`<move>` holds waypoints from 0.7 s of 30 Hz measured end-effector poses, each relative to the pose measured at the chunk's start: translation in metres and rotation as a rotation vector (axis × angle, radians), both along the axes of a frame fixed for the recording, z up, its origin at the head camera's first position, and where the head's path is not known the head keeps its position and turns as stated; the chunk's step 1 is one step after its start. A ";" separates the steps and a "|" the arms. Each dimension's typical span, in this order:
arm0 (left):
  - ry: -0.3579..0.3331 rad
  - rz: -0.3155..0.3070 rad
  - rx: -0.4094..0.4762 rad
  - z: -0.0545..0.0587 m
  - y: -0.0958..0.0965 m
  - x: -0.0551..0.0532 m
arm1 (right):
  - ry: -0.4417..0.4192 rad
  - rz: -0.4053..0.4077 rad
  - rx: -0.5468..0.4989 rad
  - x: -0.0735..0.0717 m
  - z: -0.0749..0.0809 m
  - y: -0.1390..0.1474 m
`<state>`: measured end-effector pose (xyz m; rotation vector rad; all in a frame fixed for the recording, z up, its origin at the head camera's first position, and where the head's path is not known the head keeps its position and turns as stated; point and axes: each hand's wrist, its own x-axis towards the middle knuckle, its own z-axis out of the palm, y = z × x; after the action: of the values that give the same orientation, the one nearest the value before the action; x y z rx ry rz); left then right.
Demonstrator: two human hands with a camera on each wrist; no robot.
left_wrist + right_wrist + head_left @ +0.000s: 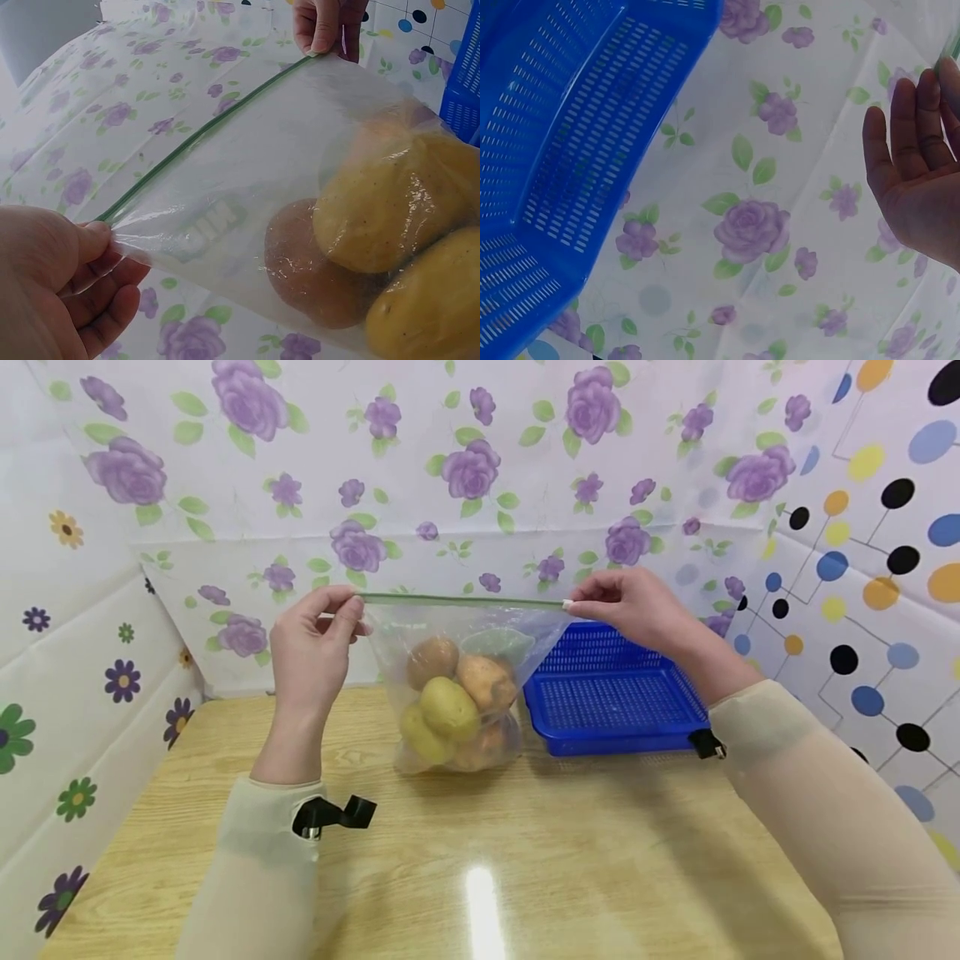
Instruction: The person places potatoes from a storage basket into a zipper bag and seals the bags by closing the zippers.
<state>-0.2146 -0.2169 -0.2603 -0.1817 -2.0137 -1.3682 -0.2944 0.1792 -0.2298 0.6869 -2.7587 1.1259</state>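
Note:
A clear zip bag (480, 627) with a green seal strip hangs upright between both hands, its bottom at the wooden table. Inside lie several potatoes (450, 708), yellowish ones and browner, rougher ones that I cannot name for certain. My left hand (313, 639) pinches the left end of the strip between thumb and fingers; the left wrist view shows this hand (79, 281) at the bag's corner. At the other end, my right hand (630, 610) pinches the strip at a small white piece. The strip is stretched straight. In the right wrist view the right hand (922, 150) shows at the edge.
A blue plastic basket (615, 693) with slotted walls stands on the table (420, 852) right of the bag, under the right forearm. Behind is a flowered cloth wall (450, 552), with patterned sheets at both sides. Black straps (333, 814) sit on the wrists.

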 end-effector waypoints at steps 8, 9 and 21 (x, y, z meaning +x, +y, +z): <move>-0.020 -0.013 0.019 0.001 -0.001 0.004 | 0.000 -0.001 -0.029 0.005 0.002 0.000; -0.021 -0.013 0.021 0.002 -0.001 0.005 | 0.003 -0.002 -0.036 0.007 0.003 0.000; -0.019 -0.055 0.046 0.008 -0.012 0.034 | -0.072 0.002 -0.110 0.042 0.019 0.000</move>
<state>-0.1806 -0.2293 -0.2528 -0.2052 -2.0040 -1.4542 -0.2523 0.1792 -0.2107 0.6481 -2.7290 1.3170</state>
